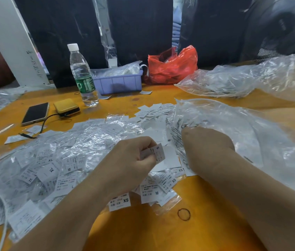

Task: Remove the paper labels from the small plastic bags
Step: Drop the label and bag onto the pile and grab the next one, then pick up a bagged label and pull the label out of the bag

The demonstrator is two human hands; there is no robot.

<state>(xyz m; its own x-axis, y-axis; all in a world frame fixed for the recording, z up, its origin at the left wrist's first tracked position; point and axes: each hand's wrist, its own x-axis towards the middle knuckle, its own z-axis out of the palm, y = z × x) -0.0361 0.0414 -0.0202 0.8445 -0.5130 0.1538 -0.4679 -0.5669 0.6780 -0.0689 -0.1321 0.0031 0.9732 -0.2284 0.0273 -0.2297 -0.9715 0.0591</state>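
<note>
My left hand (132,158) has its fingers curled round a small plastic bag with a white paper label marked S (156,153), held just above the table. My right hand (206,145) reaches into the mouth of a large clear plastic bag (242,127); its fingertips are hidden in the plastic, so what it holds cannot be told. A heap of small labelled bags (56,160) spreads over the left and centre of the orange table (161,232). Loose white paper labels (152,110) lie piled beyond my hands.
A water bottle (82,77), a purple bin (119,82), a red plastic bag (172,67) and another big clear bag (237,80) stand at the back. A phone (35,113) and a yellow power bank (66,106) lie at left. A rubber band (184,214) lies near the front.
</note>
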